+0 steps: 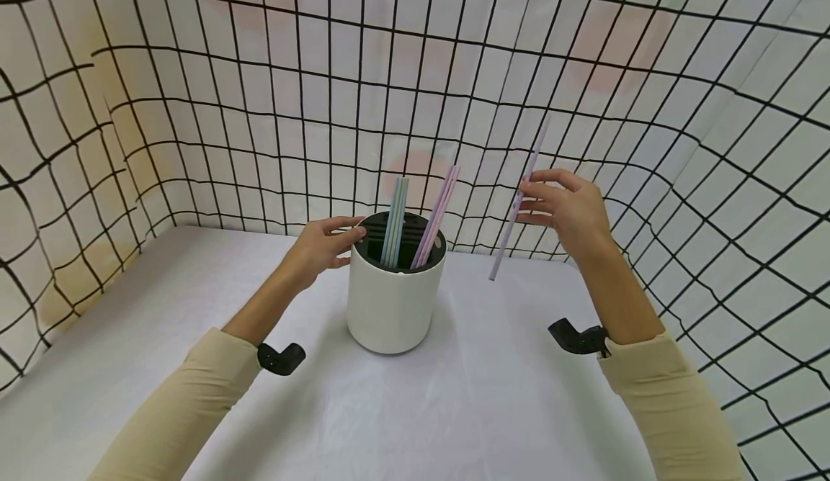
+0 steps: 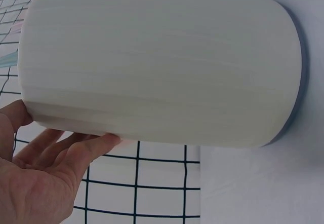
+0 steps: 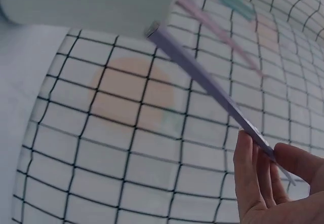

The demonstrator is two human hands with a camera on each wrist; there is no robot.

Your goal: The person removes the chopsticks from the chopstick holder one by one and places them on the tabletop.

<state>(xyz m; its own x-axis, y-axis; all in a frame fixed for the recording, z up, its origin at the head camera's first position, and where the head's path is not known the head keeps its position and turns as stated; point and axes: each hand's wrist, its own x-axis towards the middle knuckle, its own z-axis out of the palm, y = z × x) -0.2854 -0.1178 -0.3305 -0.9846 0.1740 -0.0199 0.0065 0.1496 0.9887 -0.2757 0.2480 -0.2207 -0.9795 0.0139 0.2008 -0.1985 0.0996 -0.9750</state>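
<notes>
Nearest to us, two beige sleeves [image 1: 194,394] reach forward over the white table [image 1: 493,409], each wrist with a small black camera mount. Between our two hands stands a white round holder [image 1: 392,301] with a dark slotted insert at its top. Our left hand [image 1: 320,247] rests against the holder's upper left side, close to the rim; the fingers lie almost straight along the wall and the thumb touches it too, so the hand is not really closed around it. In the left wrist view the white wall [image 2: 157,62] fills most of the picture, with our fingertips [image 2: 96,145] on it.

To the right of the holder, and apart from it, our right hand [image 1: 564,211] is lifted above the table. It pinches a pale purple straw [image 1: 519,204] between thumb and fingers, around the middle of the straw's length. This straw is tilted, with the upper end leaning right and the lower end pointing toward the table near the holder.

Inside the holder, beyond our left fingertips, stand blue-green straws [image 1: 394,222] and pink straws [image 1: 437,211]. Behind everything hangs a white cloth with a black grid [image 1: 415,70].
</notes>
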